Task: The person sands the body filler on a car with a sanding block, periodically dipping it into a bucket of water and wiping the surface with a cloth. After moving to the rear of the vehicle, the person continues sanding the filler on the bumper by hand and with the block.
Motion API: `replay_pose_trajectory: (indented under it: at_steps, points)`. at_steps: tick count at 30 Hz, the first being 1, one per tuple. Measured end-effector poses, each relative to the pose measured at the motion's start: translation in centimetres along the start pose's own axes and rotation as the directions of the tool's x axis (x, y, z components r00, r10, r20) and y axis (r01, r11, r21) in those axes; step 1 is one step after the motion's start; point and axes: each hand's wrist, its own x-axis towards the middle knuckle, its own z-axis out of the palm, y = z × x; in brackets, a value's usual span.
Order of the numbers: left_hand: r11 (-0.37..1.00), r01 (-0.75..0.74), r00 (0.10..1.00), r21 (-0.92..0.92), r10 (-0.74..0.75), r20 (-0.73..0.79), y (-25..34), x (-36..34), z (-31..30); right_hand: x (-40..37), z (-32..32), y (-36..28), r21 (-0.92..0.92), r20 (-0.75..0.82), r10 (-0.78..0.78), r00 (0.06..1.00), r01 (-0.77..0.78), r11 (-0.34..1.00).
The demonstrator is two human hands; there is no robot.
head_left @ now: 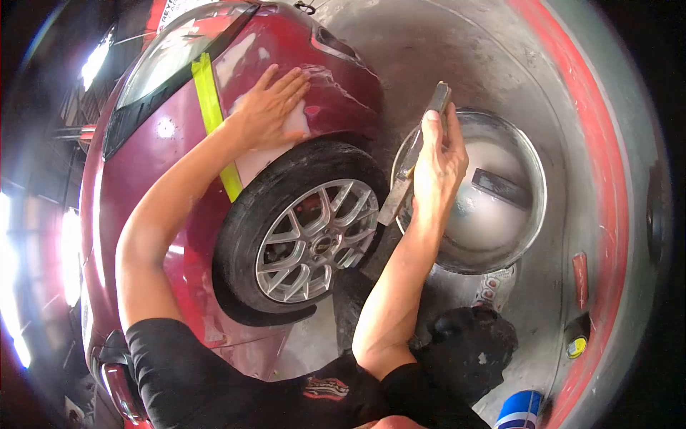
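My left hand (270,111) lies flat, fingers spread, on the pale sanded patch of a dark red car's body panel (343,82) above the wheel. Yellow-green tape (207,96) runs down the panel beside my left wrist. In my right hand (439,161) is a long, narrow sanding block (395,200), held upright and apart from the car. My thumb presses one side of it, with the fingers mostly behind. Right of that hand, a round metal basin (541,204) holds cloudy water, with a dark rectangular block (501,187) in it.
Below my hands is the car's black tire (236,250) with a silver multi-spoke rim (325,247). On the grey floor (550,286) at right are a red strip-like object (579,280), a dark object with a yellow end (576,343) and a blue container (519,410).
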Motion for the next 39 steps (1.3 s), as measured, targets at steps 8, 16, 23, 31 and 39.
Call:
replay_pose_trajectory:
  at_steps: [8,16,23,31,39]
  points:
    - [0.990,0.133,0.989,-0.041,-0.131,0.064,-0.3,-8.3,-3.8,-0.6,1.7,2.1,0.035,0.071,-0.056,0.996,0.054,0.998]
    - [0.906,0.411,0.911,-0.099,-0.404,0.081,6.5,-13.3,-5.0,-0.3,0.1,1.9,0.034,0.127,-0.040,0.991,0.036,0.999]
    - [0.665,-0.217,0.902,-0.715,-0.144,-0.407,21.0,1.2,0.0,-1.3,-0.9,-0.6,-0.100,-0.004,-0.138,0.990,0.137,0.986]
    - [0.949,0.281,0.889,0.142,-0.202,-0.412,29.3,14.6,-9.0,0.2,-3.1,-2.6,-0.113,-0.051,-0.165,0.985,0.158,0.981]
    - [0.713,0.465,0.884,0.525,-0.399,-0.243,27.0,13.3,-15.1,-0.8,-2.5,-1.9,0.093,0.014,-0.202,0.979,0.200,0.975]
